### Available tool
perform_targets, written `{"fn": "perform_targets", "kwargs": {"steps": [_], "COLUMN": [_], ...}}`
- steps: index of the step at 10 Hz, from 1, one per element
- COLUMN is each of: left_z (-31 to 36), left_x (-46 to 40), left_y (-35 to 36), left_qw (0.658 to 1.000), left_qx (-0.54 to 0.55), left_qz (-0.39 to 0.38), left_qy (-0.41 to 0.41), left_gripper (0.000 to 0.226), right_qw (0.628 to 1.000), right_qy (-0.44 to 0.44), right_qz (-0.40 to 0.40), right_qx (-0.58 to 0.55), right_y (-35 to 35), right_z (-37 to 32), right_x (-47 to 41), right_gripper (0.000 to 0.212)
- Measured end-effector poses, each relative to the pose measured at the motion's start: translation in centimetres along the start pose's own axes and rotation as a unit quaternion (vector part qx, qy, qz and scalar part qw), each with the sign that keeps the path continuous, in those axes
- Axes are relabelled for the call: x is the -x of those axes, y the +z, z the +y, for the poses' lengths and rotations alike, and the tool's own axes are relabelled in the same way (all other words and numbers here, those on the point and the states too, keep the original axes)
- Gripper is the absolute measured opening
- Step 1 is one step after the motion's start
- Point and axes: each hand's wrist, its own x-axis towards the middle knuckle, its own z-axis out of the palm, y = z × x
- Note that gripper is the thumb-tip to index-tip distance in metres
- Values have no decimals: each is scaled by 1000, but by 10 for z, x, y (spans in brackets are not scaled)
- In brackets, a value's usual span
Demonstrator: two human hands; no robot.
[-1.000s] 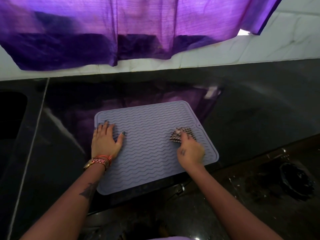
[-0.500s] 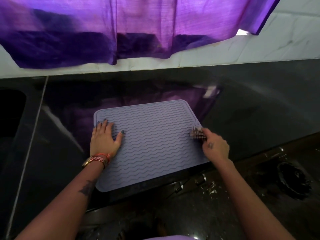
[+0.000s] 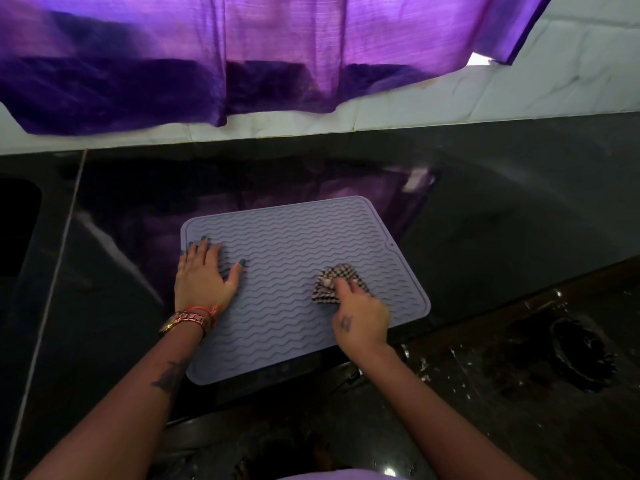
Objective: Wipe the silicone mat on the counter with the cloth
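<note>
A pale lilac silicone mat (image 3: 294,285), ribbed with wavy lines, is laid flat on a glossy black tabletop (image 3: 519,220), turned slightly so that its far right corner points toward the wall. Its near edge is set close to the front of the tabletop.

The left hand (image 3: 204,277) is pressed flat on the left part of the mat, near the left edge, with the fingers (image 3: 199,251) spread wide and nothing gripped; the thumb is stretched out to the right across the ribs. A gold-toned watch and reddish bands (image 3: 188,320) are worn at that wrist, and a dark tattoo is seen on the forearm.

The right hand (image 3: 360,315) is placed over the right part of the mat, toward its near right corner. A small folded cloth (image 3: 329,285) with a dark-and-light checked pattern is held down on the mat under its fingers (image 3: 344,287), which are curled onto the cloth's near side. Whether the cloth is pinched or merely pressed cannot be told for certain, as the fingertips are partly hidden by the hand.

A purple curtain (image 3: 242,57) is hung over the white tiled wall (image 3: 519,88) behind the tabletop, and its reflection is seen in the dark surface. A dark recess (image 3: 17,223) is visible at the far left.
</note>
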Motion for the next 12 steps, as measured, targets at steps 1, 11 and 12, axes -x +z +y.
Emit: {"fn": "perform_targets", "kwargs": {"steps": [1,11,12], "left_z": [-1,-1,-2], "left_x": [0,2,3], "left_y": [0,-1,0], "left_qw": [1000,1000,1000], "left_qx": [-4,2,4], "left_qz": [-1,-6,-8], "left_qy": [0,3,3], "left_gripper": [75,78,78], "right_qw": [995,996,993], "right_qy": [-28,-30,-84], "right_qz": [-43,-59,-85], "right_qx": [-83,56,22], "right_y": [-14,3,-5], "right_z": [-7,-26,-44], "right_x": [1,36,39], "right_gripper": [40,41,42]}}
